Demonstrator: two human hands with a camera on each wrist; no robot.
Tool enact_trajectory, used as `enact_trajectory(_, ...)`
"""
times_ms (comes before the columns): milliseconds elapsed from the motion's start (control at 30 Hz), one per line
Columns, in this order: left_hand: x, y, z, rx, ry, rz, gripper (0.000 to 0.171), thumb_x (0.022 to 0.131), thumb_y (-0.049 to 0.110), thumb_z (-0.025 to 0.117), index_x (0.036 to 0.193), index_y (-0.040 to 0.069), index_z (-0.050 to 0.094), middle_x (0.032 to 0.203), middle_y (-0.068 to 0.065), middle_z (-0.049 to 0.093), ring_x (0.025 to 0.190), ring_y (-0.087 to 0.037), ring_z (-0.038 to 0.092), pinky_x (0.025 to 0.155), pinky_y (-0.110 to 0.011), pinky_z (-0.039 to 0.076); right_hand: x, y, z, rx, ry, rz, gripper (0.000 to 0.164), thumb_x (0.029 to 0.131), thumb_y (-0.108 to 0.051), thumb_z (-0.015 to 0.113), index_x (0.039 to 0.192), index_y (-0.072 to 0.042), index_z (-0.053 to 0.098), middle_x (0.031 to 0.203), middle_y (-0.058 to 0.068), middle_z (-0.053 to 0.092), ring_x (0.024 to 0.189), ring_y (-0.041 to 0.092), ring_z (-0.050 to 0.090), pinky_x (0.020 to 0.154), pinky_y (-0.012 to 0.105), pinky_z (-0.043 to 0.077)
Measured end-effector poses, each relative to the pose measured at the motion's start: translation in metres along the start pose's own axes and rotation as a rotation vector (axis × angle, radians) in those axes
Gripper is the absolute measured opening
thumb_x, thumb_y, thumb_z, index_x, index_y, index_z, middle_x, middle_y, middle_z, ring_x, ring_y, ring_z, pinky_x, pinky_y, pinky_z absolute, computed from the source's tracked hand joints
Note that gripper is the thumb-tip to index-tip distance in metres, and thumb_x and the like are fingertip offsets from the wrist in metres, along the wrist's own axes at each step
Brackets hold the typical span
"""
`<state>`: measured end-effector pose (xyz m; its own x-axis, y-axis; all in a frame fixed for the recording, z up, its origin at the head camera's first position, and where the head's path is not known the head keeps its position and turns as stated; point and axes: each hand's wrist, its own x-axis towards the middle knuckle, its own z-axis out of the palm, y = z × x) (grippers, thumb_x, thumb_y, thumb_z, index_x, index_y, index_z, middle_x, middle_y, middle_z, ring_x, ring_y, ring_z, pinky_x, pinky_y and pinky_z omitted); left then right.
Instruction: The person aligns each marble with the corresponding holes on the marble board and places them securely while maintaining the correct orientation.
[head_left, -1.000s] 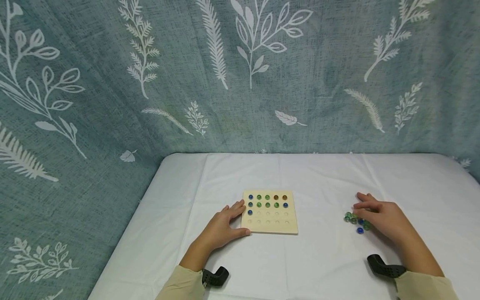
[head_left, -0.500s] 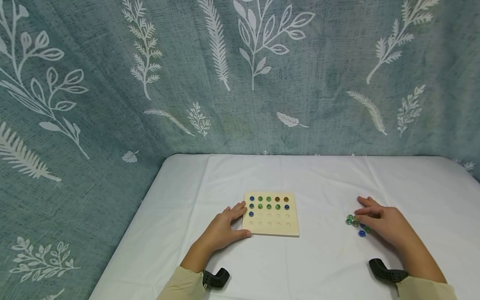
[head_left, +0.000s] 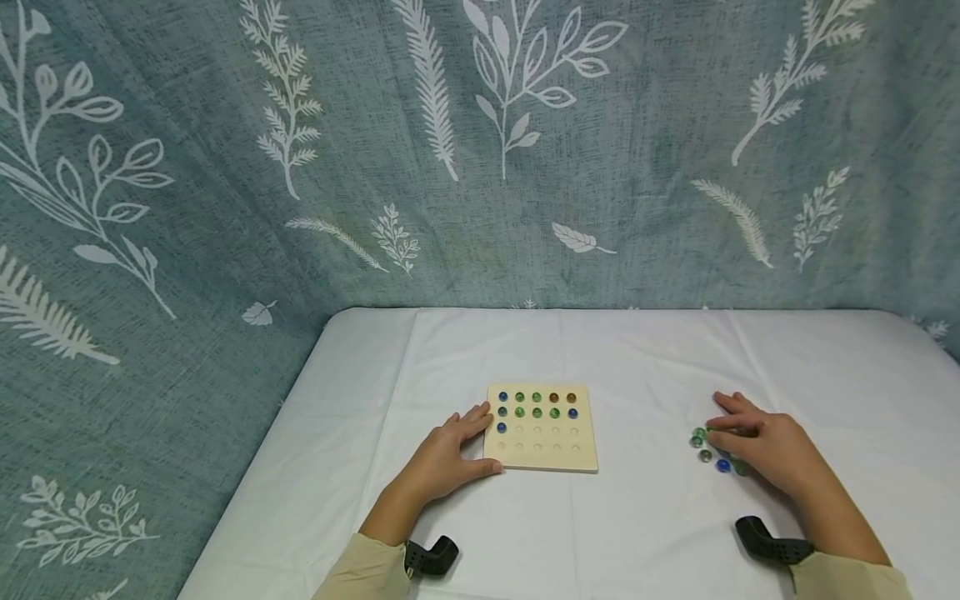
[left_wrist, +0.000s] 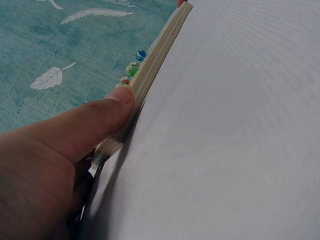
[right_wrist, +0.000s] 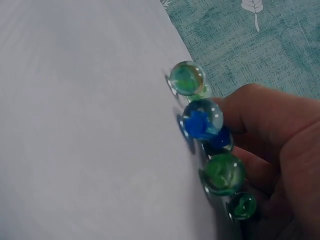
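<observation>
A pale wooden board (head_left: pixel 540 457) with rows of round hollows lies mid-table. Glass marbles (head_left: pixel 537 412) in blue, green and amber fill its two far rows, and a single blue marble (head_left: pixel 502 427) sits at the left of the third row. My left hand (head_left: pixel 446 454) rests at the board's near-left corner, thumb along the near edge, fingers at the left side. Off to the right, my right hand (head_left: pixel 772 446) is over a small group of loose marbles (right_wrist: pixel 224 174). Its thumb and fingers are bent close behind a blue marble (right_wrist: pixel 202 119); whether they pinch one is hidden.
A white cloth (head_left: pixel 637 517) covers the table. Blue-green curtain fabric (head_left: pixel 637 167) with white leaf prints hangs behind and on the left. Black wrist devices (head_left: pixel 772 540) stick out from both sleeves.
The right hand has shifted slightly among the loose marbles, and a few of them have spread or become covered by it. The left hand and board stay in place.
</observation>
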<state>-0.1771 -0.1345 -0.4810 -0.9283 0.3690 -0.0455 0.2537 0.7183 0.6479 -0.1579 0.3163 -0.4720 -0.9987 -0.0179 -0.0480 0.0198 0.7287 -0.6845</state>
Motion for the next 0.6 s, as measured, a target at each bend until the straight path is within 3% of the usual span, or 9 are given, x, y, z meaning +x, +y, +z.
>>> enact_trajectory(400,-0.0007,0.0001,-0.0016,-0.004,0.001,0.018,0.081,0.078,0.046,0.08,0.148,0.02,0.048,0.158,0.012,0.033,0.146,-0.041,0.027,0.117,-0.058,0.027,0.0007,-0.0039,0.0015,-0.015,0.032,0.015,0.058,0.094,-0.049,0.063,0.115,0.004,0.07,0.152,0.018,0.038,0.143,0.049,0.024,0.11,0.072,0.019)
enact_trajectory(600,-0.0004,0.0003,-0.0021,-0.005,0.003,0.03,0.08,0.079,0.043,0.081,0.147,0.018,0.048,0.158,0.01,0.034,0.147,-0.036,0.028,0.118,-0.054,0.028,0.0025,-0.0077,0.0011,0.03,0.043,0.059,0.065,0.095,-0.053,0.059,0.123,0.006,0.065,0.152,0.017,0.038,0.143,0.046,0.026,0.111,0.068,0.023)
